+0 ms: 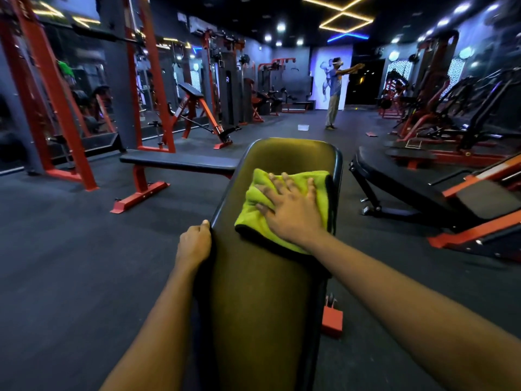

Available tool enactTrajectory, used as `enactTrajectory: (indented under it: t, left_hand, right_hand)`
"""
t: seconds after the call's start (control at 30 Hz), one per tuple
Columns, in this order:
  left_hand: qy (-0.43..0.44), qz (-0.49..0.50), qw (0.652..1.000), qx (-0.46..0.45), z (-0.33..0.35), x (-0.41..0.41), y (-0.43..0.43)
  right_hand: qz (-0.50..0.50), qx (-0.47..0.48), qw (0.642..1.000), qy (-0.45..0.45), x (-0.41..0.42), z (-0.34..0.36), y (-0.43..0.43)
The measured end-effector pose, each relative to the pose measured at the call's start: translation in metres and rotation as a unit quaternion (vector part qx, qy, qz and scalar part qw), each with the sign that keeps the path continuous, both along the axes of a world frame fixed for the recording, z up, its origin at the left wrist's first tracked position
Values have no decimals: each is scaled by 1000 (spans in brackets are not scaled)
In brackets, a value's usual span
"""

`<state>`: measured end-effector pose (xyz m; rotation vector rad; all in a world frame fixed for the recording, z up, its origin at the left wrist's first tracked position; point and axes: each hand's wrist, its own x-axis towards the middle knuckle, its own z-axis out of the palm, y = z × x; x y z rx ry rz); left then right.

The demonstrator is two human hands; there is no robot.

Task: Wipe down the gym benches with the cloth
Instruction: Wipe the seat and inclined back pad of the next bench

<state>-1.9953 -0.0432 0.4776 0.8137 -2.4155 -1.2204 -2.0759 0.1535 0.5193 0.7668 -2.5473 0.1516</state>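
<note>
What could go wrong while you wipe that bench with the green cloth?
The cloth sits close to the right edge of the bench, so a hard swipe by the right hand might push it off onto the floor. It is also bunched, so parts of the bench could get missed.

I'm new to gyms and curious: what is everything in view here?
cloth: one, green, on the bench's far half
bench: one, black, centre, under the cloth
flat bench: one, black with red legs, left
tilted bench: one, black, right
racks: several, red, along the left wall
person: one, blue top, far end
left grip: one, bare hand, holds the bench's left edge
right grip: one, bare hand, flat on the cloth
</note>
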Motion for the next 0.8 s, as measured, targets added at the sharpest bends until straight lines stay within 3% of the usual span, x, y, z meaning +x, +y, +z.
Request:
enactTrajectory:
  t: [0.2, 0.37, 0.57, 0.7, 0.8]
  left_hand:
    - [-40, -71, 997, -9, -12, 31, -17]
    - [-45, -98, 991, 79, -33, 52, -22]
    - [-45, -91, 982, 161, -36, 57, -21]
    - [-27, -98, 984, 149, -38, 58, -20]
    - [-32, -121, 982, 144, -28, 70, -18]
  right_hand:
    - [-113, -94, 986, -80, -66, 44, 49]
    - [-162, -105, 979, -62, -37, 21, 24]
    - [-136, -57, 989, -25, 58, -32, 10]
    - [-84, -11, 996, -15, 121, -64, 6]
    - [-60, 17, 997, -36, 118, -62, 11]
